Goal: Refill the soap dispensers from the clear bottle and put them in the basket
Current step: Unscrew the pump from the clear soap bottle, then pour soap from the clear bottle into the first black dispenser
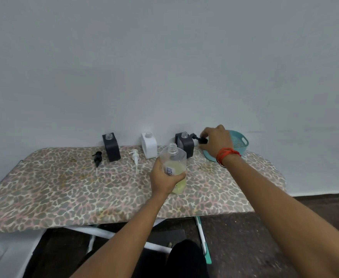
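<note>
From the head camera, looking down over the person's arms, a table (64,193) under a leopard-print cover stands against a plain grey wall.

The left hand (163,178) is wrapped around the lower half of the clear bottle (173,157), fingers and thumb curled tight on it. The bottle stands nearly upright at the middle of the table, its neck uncapped, with pale yellow liquid in its lower part and a label with blue letters under the fingers. I cannot tell whether its base touches the cover.

Three square dispensers stand in a row at the far edge, all with bare, open necks: a dark dispenser (111,148) on the left, a white dispenser (149,146) in the middle, and a second dark dispenser (185,145) on the right, partly behind the bottle.

The right hand (216,142), with a red thread band (227,154) at the wrist, reaches to the far right and pinches a black pump head (200,139) in its curled fingers, just right of that right-hand dispenser's neck and off it.

A black pump (97,157) lies on the cover just left of the left dispenser, and a white pump (135,158) lies between the left and white dispensers.

The teal basket (241,141) sits at the far right corner, partly behind the right hand.
</note>
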Action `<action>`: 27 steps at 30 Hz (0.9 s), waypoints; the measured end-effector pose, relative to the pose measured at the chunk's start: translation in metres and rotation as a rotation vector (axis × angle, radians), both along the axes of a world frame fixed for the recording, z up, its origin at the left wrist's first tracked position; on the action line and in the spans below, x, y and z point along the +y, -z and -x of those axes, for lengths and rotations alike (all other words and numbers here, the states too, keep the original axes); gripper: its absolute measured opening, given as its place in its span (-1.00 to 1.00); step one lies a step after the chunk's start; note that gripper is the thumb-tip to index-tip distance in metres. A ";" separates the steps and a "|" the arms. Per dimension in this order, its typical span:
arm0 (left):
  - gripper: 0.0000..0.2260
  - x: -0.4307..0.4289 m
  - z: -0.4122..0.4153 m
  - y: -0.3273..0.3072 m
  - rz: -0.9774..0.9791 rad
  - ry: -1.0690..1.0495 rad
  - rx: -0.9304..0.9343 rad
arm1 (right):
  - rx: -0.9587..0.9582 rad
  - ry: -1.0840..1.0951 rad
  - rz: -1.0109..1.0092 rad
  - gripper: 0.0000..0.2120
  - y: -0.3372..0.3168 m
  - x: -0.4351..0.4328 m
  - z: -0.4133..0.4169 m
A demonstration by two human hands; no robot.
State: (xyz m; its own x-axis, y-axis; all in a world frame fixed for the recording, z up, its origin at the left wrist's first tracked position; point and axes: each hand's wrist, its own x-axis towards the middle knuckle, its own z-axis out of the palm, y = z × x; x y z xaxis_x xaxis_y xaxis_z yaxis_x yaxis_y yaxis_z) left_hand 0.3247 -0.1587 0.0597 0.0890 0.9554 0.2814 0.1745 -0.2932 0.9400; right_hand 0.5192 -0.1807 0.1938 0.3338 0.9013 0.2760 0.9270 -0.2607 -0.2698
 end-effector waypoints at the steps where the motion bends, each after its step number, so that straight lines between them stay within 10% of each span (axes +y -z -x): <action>1: -0.27 0.001 -0.008 0.003 -0.003 0.020 -0.002 | -0.003 0.023 0.035 -0.69 0.013 0.000 -0.009; 21: -0.16 0.018 -0.046 0.025 -0.010 0.236 0.104 | 0.055 0.137 0.175 -0.53 0.155 0.023 -0.084; 27: -0.02 0.018 -0.029 0.024 0.034 0.312 0.221 | 0.584 0.047 -0.253 -0.58 0.129 -0.006 -0.059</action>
